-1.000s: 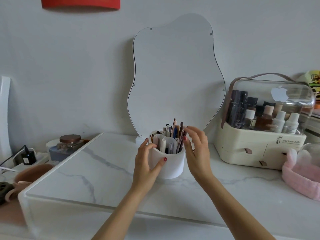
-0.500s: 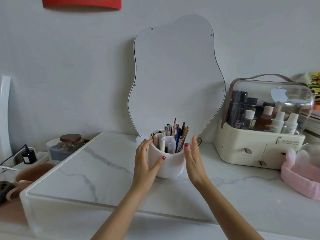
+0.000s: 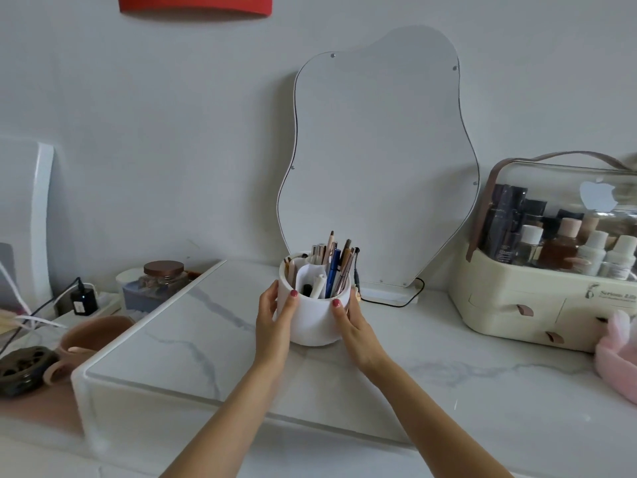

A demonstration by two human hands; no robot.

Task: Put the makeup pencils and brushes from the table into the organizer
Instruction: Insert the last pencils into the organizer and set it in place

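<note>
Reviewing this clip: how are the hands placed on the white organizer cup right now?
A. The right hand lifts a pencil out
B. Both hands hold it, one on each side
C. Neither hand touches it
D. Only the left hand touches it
B: the left hand and right hand curl around opposite sides of the white organizer cup standing on the marble tabletop.

Soft, even daylight is noted throughout; shadows are faint. Mild glare is seen on the clear cosmetics case at 3 o'clock. Edges are bowed by wide-angle distortion.
</note>
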